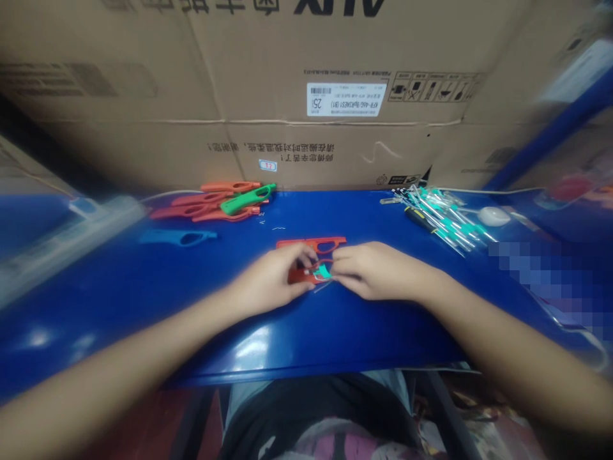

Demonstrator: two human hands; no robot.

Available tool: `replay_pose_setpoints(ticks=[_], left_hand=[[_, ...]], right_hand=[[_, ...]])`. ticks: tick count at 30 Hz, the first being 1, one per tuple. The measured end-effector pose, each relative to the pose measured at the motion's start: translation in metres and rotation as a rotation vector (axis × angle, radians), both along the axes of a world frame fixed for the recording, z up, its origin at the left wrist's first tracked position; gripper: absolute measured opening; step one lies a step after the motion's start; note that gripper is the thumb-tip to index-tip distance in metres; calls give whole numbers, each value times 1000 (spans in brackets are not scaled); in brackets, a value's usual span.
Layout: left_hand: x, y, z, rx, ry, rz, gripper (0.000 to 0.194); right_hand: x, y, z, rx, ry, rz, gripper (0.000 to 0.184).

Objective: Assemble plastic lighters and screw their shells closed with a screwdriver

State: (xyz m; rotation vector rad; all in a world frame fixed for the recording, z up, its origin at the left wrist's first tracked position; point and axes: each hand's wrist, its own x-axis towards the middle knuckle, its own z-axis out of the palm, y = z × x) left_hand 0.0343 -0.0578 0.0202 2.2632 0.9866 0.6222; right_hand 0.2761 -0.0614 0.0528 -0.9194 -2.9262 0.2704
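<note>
While left hand (271, 276) clasps red casing (297, 276), narrowed right hand (380, 271) meets its right end, hold unclear; casing seems light, stiff: grip rims.

A dark top (306, 409) with a pink, perhaps whitish-edged print, over bare forearms.

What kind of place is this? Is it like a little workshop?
It looks like a small workbench for putting things together. There's a pile of orange casings, a bunch of metal rods with green parts, and a black and yellow screwdriver on the blue table.
</note>
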Motion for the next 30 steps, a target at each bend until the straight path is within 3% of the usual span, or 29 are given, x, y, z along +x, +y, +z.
replay_pose_setpoints(ticks=[6,13,30], left_hand=[[1,0,-3,50,8,-37,44],[8,-4,-6,50,-32,15,25],[9,-1,-9,48,-87,43,18]], right_hand=[[2,5,-5,-89,67,-53,16],[-1,5,-8,-32,59,-18,17],[-1,3,-9,24,80,5,18]])
